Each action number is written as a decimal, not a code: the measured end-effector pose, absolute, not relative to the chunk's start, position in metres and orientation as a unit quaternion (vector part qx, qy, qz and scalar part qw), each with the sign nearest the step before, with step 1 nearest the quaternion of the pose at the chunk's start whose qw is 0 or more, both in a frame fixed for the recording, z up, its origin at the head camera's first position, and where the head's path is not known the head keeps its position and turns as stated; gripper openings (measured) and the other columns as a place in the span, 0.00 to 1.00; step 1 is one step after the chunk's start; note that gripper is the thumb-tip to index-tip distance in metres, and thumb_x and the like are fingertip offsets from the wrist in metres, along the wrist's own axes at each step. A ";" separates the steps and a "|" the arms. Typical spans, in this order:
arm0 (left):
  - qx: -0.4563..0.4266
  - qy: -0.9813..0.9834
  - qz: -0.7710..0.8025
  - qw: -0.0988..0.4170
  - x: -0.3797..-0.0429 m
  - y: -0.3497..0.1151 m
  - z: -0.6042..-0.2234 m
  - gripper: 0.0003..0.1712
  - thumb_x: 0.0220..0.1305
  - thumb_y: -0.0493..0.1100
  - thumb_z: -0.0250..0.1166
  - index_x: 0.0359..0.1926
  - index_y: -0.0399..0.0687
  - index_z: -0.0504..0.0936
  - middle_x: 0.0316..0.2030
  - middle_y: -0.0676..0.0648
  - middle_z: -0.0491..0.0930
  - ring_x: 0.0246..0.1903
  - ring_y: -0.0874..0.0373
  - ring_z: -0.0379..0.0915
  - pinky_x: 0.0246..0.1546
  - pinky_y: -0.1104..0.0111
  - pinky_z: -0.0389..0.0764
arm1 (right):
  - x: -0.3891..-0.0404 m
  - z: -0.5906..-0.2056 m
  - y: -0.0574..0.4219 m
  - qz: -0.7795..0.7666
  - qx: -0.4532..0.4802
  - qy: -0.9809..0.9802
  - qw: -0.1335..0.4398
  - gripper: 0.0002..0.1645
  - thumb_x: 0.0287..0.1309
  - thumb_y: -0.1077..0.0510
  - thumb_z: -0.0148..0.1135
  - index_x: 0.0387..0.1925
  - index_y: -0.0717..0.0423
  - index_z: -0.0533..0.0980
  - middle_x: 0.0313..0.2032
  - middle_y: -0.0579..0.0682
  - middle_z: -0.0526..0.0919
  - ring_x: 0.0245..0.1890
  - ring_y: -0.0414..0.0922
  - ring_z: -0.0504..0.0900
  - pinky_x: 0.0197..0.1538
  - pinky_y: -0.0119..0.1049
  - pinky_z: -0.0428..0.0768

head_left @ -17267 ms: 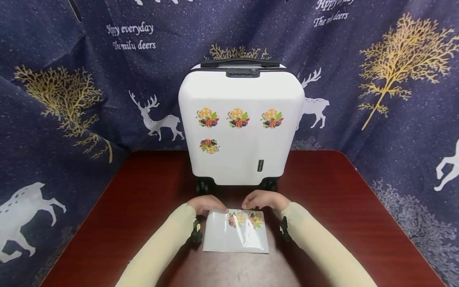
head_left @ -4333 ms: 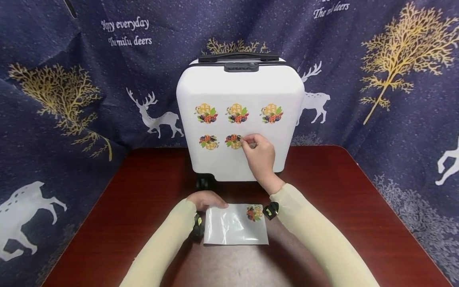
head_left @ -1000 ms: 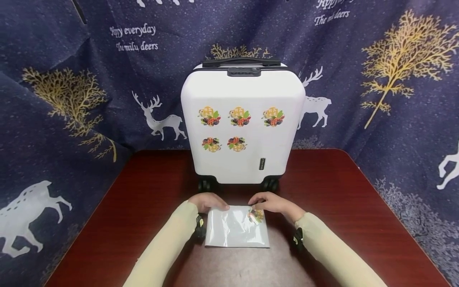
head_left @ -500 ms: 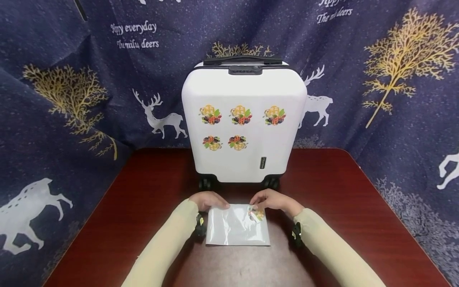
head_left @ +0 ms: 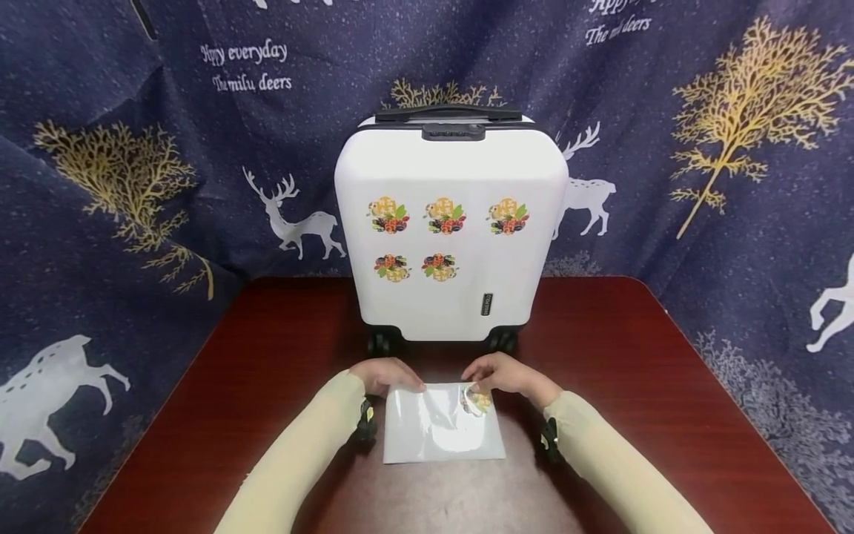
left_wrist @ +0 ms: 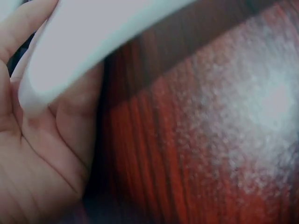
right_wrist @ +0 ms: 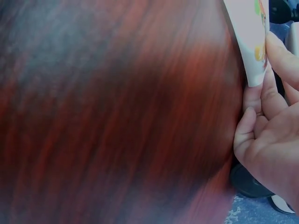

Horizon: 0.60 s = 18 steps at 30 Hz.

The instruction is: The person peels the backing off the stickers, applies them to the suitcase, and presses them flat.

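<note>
A glossy white sticker sheet point(head_left: 427, 437) lies low over the table in front of the suitcase. One fruit sticker point(head_left: 477, 403) shows at its far right corner. My left hand point(head_left: 385, 374) grips the far left corner; in the left wrist view the sheet point(left_wrist: 70, 51) curves between thumb and fingers. At the opposite corner my right hand point(head_left: 505, 373) pinches the sheet, its thumb beside the sticker and other fingers beneath, as the right wrist view also shows. The white suitcase point(head_left: 447, 308) stands upright behind, bearing three fruit stickers above and two upside-down ones below.
A dark red wooden table point(head_left: 280, 341) carries everything. The suitcase has black wheels point(head_left: 378, 343), a small black label point(head_left: 487, 304) at lower right and a lock point(head_left: 454, 132) on top. Behind it hangs a navy cloth point(head_left: 300, 133) with deer and trees.
A second lower sticker has joined the suitcase, and the sheet went from two stickers to one. My right hand came back from the suitcase to the sheet's corner; lately both hands barely move.
</note>
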<state>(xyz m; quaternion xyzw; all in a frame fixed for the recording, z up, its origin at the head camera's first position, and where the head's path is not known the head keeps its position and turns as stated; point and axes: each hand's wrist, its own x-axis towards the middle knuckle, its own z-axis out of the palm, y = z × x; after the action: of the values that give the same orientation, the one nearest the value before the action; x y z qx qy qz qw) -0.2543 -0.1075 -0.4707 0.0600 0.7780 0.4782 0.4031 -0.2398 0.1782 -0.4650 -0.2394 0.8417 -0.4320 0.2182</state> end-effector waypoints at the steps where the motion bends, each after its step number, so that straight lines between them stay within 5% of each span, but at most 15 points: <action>1: 0.060 0.778 0.477 0.404 -0.254 -0.107 -0.470 0.16 0.63 0.40 0.68 0.47 0.32 0.87 0.32 0.49 0.86 0.31 0.60 0.82 0.37 0.68 0.86 | -0.240 -0.466 0.178 -0.435 -0.239 0.840 0.218 0.17 0.57 0.69 0.69 0.49 0.72 0.82 0.38 0.62 0.88 0.34 0.33 0.78 0.37 0.27 0.79; 6: 0.082 0.809 0.435 0.387 -0.253 -0.102 -0.463 0.16 0.59 0.43 0.69 0.43 0.35 0.88 0.32 0.49 0.85 0.30 0.60 0.80 0.35 0.68 0.85 | -0.241 -0.469 0.179 -0.446 -0.242 0.833 0.220 0.17 0.57 0.69 0.69 0.48 0.73 0.82 0.38 0.64 0.88 0.34 0.34 0.79 0.37 0.29 0.80; 11: 0.121 0.870 0.344 0.333 -0.251 -0.090 -0.452 0.23 0.56 0.53 0.69 0.45 0.41 0.89 0.42 0.48 0.87 0.36 0.61 0.77 0.42 0.70 0.81 | -0.242 -0.470 0.179 -0.449 -0.242 0.832 0.219 0.16 0.57 0.69 0.69 0.48 0.74 0.82 0.38 0.65 0.88 0.33 0.34 0.79 0.37 0.29 0.80; 18: 0.178 0.893 0.300 0.285 -0.251 -0.068 -0.444 0.20 0.61 0.53 0.67 0.42 0.43 0.90 0.44 0.48 0.89 0.39 0.64 0.75 0.45 0.71 0.78 | -0.240 -0.470 0.178 -0.461 -0.233 0.827 0.221 0.17 0.58 0.67 0.69 0.47 0.74 0.82 0.37 0.63 0.88 0.33 0.33 0.79 0.37 0.27 0.79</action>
<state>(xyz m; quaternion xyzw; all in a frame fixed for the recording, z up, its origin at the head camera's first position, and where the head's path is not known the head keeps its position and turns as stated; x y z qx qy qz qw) -0.2512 -0.0682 -0.4437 0.1782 0.8926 0.3001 0.2854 -0.2398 0.1780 -0.4696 -0.2331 0.8271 -0.4614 0.2208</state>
